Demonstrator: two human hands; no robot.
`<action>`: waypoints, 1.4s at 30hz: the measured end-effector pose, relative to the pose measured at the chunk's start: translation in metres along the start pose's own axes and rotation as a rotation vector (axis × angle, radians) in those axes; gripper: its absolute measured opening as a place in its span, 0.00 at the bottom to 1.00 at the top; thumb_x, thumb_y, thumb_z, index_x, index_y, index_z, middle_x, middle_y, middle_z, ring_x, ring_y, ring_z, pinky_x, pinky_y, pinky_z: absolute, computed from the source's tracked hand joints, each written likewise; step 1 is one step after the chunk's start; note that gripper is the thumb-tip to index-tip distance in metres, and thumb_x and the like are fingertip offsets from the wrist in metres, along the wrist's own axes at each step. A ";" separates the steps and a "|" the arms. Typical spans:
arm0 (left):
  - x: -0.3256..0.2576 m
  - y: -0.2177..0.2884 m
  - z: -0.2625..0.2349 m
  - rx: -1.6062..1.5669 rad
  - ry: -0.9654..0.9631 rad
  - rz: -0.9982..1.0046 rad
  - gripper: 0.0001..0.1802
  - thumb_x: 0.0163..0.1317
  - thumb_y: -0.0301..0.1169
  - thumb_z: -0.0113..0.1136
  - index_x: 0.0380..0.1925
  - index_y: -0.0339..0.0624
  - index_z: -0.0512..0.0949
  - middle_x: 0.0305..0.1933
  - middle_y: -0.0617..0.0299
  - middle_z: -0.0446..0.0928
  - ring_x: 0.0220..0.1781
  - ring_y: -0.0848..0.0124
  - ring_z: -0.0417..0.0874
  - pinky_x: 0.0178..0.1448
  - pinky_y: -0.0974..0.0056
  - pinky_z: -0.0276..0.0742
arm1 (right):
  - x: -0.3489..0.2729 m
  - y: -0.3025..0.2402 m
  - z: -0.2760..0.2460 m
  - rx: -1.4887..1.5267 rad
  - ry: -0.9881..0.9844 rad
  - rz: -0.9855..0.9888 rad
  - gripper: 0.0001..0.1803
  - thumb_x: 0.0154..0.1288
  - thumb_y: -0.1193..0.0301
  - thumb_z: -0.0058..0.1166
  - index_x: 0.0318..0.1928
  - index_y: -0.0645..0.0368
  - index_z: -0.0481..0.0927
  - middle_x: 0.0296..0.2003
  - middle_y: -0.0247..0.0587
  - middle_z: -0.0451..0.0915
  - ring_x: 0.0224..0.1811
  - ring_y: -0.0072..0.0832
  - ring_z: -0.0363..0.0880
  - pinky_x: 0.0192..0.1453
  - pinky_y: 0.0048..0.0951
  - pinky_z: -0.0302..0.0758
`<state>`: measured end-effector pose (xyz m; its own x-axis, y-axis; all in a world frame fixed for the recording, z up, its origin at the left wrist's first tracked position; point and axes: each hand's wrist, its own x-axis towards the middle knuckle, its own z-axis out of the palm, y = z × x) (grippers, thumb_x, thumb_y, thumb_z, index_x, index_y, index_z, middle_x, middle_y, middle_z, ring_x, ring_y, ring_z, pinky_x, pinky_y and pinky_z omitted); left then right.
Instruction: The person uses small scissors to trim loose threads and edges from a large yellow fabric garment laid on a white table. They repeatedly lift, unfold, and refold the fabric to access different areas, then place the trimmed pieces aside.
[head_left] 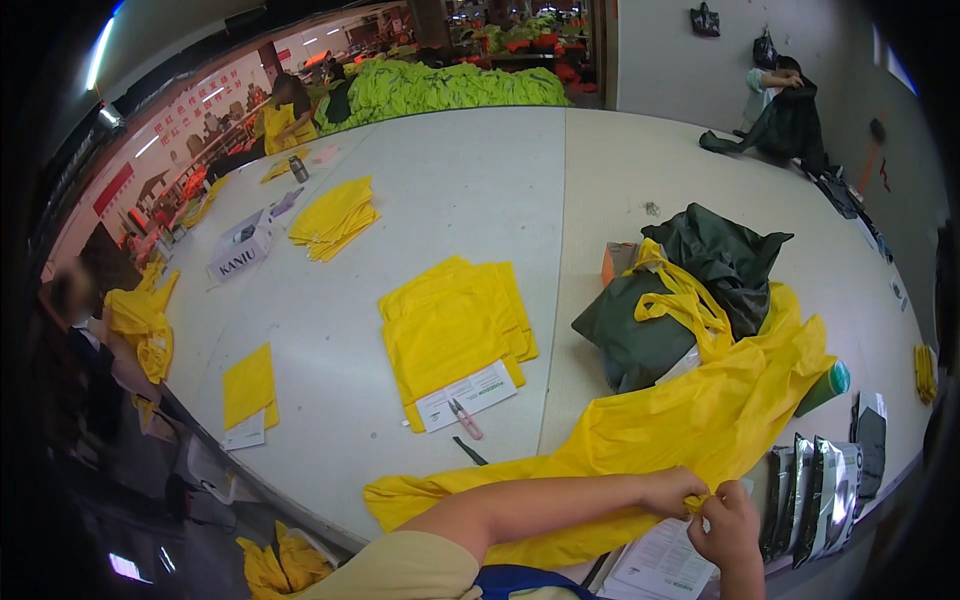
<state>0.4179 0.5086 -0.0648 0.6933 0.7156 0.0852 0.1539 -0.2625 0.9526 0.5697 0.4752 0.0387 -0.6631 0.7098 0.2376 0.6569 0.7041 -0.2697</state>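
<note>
A long yellow garment (650, 425) lies spread along the near side of the table, under my left forearm. At the near right, my left hand (672, 490) pinches a small gathered bit of the yellow fabric. My right hand (728, 525) is closed on the same bit, the fingers of both hands almost meeting. Below them lie white printed sheets (655, 565), partly covered by the garment. Farther off, in the middle, sits a stack of folded yellow garments (445, 325) with a white leaflet (490, 390) and pink-handled thread snips (467, 420) at its near edge.
Dark green bags (630, 325) bulge beyond the garment. Silvery-black packets (815, 500) and a green cylinder (825, 385) stand at the right. More folded yellow pieces (335, 218) and a white box (240, 248) are at the left. Co-workers handle garments around the table.
</note>
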 end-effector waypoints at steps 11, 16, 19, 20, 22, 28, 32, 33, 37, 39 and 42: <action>-0.019 -0.015 0.007 -0.621 0.183 -0.024 0.17 0.54 0.28 0.62 0.46 0.40 0.77 0.39 0.59 0.79 0.42 0.71 0.78 0.48 0.70 0.71 | -0.027 0.030 0.057 1.944 0.584 0.363 0.13 0.61 0.70 0.43 0.20 0.52 0.59 0.14 0.32 0.56 0.25 0.23 0.61 0.40 0.30 0.63; -0.022 -0.031 0.011 -0.250 0.508 0.179 0.14 0.56 0.28 0.61 0.44 0.40 0.76 0.44 0.58 0.73 0.44 0.64 0.76 0.48 0.67 0.70 | -0.036 0.021 0.075 2.093 0.666 0.704 0.19 0.62 0.74 0.40 0.54 0.54 0.71 0.35 0.35 0.78 0.26 0.20 0.73 0.43 0.32 0.73; -0.026 0.010 0.007 -0.131 0.414 0.066 0.20 0.56 0.26 0.60 0.49 0.42 0.68 0.45 0.55 0.69 0.44 0.60 0.75 0.47 0.65 0.70 | -0.032 0.022 0.073 1.801 0.347 0.641 0.37 0.56 0.81 0.41 0.69 0.57 0.51 0.50 0.47 0.76 0.25 0.23 0.78 0.27 0.20 0.74; -0.025 0.013 0.009 -0.122 0.421 0.093 0.23 0.55 0.25 0.60 0.51 0.43 0.65 0.44 0.54 0.69 0.43 0.60 0.74 0.46 0.65 0.70 | -0.031 0.024 0.074 1.670 0.250 0.604 0.39 0.55 0.82 0.41 0.69 0.59 0.50 0.49 0.49 0.76 0.23 0.24 0.78 0.23 0.18 0.73; -0.022 0.013 0.017 -0.101 0.444 0.144 0.30 0.54 0.24 0.60 0.54 0.45 0.57 0.41 0.52 0.69 0.41 0.60 0.73 0.46 0.64 0.70 | -0.020 0.019 0.060 1.292 0.086 0.658 0.42 0.49 0.85 0.50 0.67 0.66 0.53 0.46 0.48 0.77 0.21 0.24 0.78 0.21 0.17 0.74; -0.031 0.006 0.013 -0.126 0.281 0.065 0.32 0.55 0.18 0.54 0.58 0.48 0.54 0.43 0.51 0.67 0.46 0.58 0.72 0.51 0.63 0.69 | -0.018 0.003 0.059 0.750 0.247 0.543 0.39 0.42 0.85 0.61 0.61 0.70 0.65 0.39 0.45 0.81 0.35 0.24 0.80 0.35 0.22 0.78; -0.028 0.013 0.015 0.146 0.314 0.398 0.25 0.57 0.18 0.53 0.54 0.49 0.64 0.46 0.51 0.67 0.48 0.55 0.71 0.53 0.63 0.68 | -0.020 0.010 0.055 0.425 0.218 0.438 0.31 0.45 0.78 0.63 0.54 0.67 0.72 0.38 0.49 0.81 0.39 0.33 0.81 0.41 0.30 0.77; -0.028 0.017 0.017 0.140 0.288 0.344 0.21 0.57 0.20 0.53 0.50 0.49 0.68 0.47 0.51 0.68 0.48 0.54 0.72 0.53 0.63 0.69 | -0.022 0.011 0.055 0.411 0.242 0.443 0.26 0.47 0.76 0.63 0.50 0.66 0.74 0.36 0.50 0.80 0.38 0.37 0.81 0.41 0.31 0.77; -0.042 0.012 -0.001 0.352 0.351 0.338 0.12 0.55 0.24 0.58 0.41 0.45 0.75 0.48 0.50 0.72 0.47 0.54 0.76 0.49 0.64 0.74 | -0.015 0.012 0.055 0.424 0.185 0.451 0.29 0.47 0.72 0.64 0.53 0.64 0.74 0.42 0.55 0.79 0.44 0.44 0.80 0.47 0.34 0.76; -0.040 0.012 -0.006 0.433 0.322 0.354 0.09 0.55 0.27 0.57 0.37 0.43 0.73 0.50 0.50 0.72 0.48 0.52 0.77 0.48 0.58 0.75 | -0.016 0.015 0.057 0.413 0.186 0.441 0.27 0.47 0.71 0.63 0.52 0.62 0.74 0.40 0.54 0.79 0.43 0.43 0.80 0.46 0.33 0.75; -0.037 0.006 -0.015 0.610 0.210 0.241 0.13 0.55 0.32 0.60 0.40 0.42 0.74 0.49 0.49 0.74 0.45 0.52 0.79 0.46 0.59 0.78 | -0.020 0.011 0.045 0.496 0.211 0.561 0.20 0.48 0.73 0.63 0.44 0.60 0.76 0.33 0.48 0.79 0.36 0.39 0.79 0.40 0.30 0.75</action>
<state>0.3824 0.4902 -0.0579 0.6166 0.6856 0.3870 0.4244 -0.7035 0.5701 0.5747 0.4678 -0.0109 -0.1634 0.9813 0.1015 0.6037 0.1808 -0.7764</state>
